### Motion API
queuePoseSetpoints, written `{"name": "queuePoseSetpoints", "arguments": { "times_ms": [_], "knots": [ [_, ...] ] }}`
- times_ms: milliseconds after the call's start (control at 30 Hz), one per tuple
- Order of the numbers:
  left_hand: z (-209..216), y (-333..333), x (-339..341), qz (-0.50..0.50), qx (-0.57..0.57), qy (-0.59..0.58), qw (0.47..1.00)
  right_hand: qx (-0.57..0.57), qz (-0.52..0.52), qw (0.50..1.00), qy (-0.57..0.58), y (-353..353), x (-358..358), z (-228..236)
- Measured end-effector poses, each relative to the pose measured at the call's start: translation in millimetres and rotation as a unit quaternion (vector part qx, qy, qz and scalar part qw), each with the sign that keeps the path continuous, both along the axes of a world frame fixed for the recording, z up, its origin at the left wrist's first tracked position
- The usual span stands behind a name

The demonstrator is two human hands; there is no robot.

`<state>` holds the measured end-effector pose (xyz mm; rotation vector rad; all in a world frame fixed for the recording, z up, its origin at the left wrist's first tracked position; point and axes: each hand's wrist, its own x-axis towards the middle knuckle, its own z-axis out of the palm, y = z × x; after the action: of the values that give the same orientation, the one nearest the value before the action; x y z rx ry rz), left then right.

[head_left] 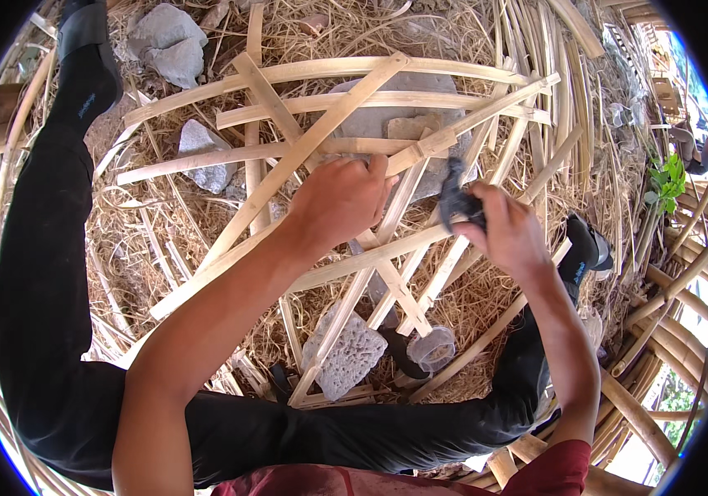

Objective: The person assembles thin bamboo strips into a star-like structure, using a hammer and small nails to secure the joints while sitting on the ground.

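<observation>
A lattice of crossed pale bamboo strips (346,103) lies over straw and stones in front of me. My left hand (342,198) is closed around a bamboo strip (486,116), which runs up and to the right from my fist. To its right, my right hand (507,227) grips a short dark tool (456,198). Its head stands up beside the crossing strips, while my fingers cover the rest; I cannot make out its exact kind. Under the lattice sits a flat grey stone (358,116).
Grey stones lie at the upper left (168,45) and lower middle (344,351). Beside the latter is a clear plastic cup (432,349). My black-trousered legs (44,248) frame the work. Loose bamboo strips (536,41) pile at the upper right; bamboo poles (639,417) stand right, near a green plant (666,182).
</observation>
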<state>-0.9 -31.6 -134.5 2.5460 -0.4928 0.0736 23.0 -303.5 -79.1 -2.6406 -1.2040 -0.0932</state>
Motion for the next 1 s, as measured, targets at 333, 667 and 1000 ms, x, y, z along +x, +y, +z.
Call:
{"name": "queuePoseSetpoints", "arguments": {
  "times_ms": [333,667,1000],
  "knots": [
    [20.7,1.2,9.7,-0.015,0.016,0.176,0.984,-0.085,-0.232,0.959,0.136,22.0,47.1,19.8],
    [18.0,-9.0,8.0,-0.024,0.025,0.167,0.985,-0.055,-0.147,0.980,0.125,3.5,17.7,23.8],
    [0.0,-4.5,3.5,-0.016,0.002,0.029,0.999,-0.081,0.005,0.993,0.085,26.6,-9.7,2.9]
  ]
}}
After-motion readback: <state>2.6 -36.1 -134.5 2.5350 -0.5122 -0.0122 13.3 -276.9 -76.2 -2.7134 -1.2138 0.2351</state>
